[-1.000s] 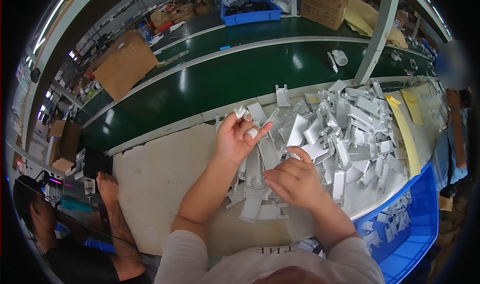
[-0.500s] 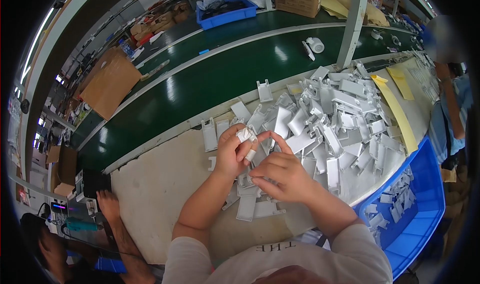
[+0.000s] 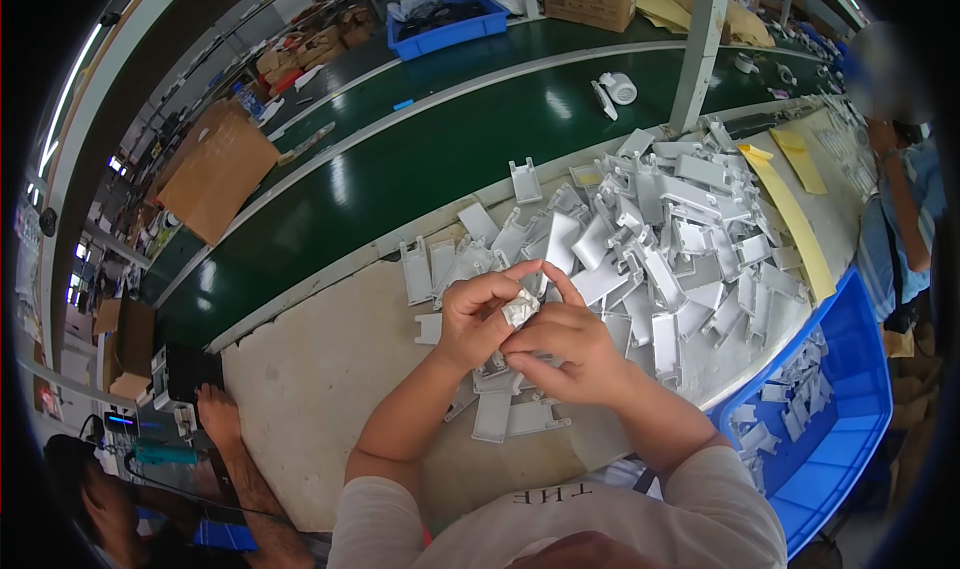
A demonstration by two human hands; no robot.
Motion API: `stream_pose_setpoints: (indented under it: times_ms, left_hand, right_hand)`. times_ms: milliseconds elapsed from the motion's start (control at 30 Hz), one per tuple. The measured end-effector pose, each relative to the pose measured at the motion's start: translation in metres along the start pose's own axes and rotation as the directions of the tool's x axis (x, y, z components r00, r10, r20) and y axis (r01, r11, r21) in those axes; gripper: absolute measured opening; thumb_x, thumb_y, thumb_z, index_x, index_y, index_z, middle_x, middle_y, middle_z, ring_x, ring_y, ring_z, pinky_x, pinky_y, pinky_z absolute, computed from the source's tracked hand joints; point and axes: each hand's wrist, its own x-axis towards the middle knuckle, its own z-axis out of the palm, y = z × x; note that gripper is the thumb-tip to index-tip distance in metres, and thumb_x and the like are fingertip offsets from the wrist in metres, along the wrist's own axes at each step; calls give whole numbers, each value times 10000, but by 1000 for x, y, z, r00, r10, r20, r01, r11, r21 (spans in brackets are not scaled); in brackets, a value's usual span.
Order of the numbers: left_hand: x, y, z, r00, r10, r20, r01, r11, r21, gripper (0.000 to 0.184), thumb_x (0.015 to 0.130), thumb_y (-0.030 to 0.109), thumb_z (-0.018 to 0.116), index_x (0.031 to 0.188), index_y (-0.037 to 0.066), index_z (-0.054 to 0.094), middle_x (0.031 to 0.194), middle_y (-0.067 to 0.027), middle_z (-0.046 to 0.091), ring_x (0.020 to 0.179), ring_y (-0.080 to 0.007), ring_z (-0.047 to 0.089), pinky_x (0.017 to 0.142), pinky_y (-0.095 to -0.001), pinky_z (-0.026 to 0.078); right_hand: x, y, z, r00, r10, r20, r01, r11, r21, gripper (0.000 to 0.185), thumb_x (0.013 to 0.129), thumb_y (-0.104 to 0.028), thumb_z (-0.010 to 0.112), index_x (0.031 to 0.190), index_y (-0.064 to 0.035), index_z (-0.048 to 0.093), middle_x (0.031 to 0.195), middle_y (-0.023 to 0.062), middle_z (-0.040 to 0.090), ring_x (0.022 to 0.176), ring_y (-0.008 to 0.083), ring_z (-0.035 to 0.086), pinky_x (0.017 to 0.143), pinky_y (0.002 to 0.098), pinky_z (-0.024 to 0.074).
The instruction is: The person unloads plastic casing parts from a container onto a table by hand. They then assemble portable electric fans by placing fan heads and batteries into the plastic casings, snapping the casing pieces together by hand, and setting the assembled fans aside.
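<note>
Left hand meets right hand at some white wrap, can't tell if either's gripping. Parts heaped nearby.

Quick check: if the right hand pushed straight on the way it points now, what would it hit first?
Most likely the left hand: the right hand points toward it, with the white wrapping between them. Depth makes exact first contact unclear.
</note>
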Motion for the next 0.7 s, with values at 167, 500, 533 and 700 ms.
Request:
stream_pose_setpoints:
  times_ms: [167,500,533,700]
  left_hand:
    - [-3,-4,-1,998,51,36,-54,995,79,50,765,-26,545,794,-54,574,759,-101,620,983,-313,585,878,-375,438]
    - [-2,3,-7,970,175,169,-226,904,362,125,705,-19,503,812,-55,554,938,-246,627,928,-284,617,722,-311,497]
    - [-4,2,-6,970,174,168,-225,904,363,125,705,-19,503,812,-55,554,938,-246,627,928,-284,617,722,-311,497]
    - [-10,-5,-4,965,194,175,-241,920,310,200,706,-35,445,893,-61,509,1118,-311,541,836,-189,618,719,-282,489]
  right_hand:
    - [0,0,-3,999,9,-51,-3,993,115,78,712,-69,659,772,-95,616,677,17,571,646,185,571,1052,475,220]
    - [-1,0,-2,999,0,-48,7,991,132,68,699,-64,661,719,-82,599,636,22,550,602,193,548,1047,473,220]
    - [-1,0,-2,999,0,-48,6,991,133,68,699,-64,661,719,-82,599,636,22,550,602,193,548,1047,473,220]
    - [-6,2,0,999,-19,-46,27,985,172,54,677,-81,648,708,-63,607,648,44,586,621,201,570,1071,502,143]
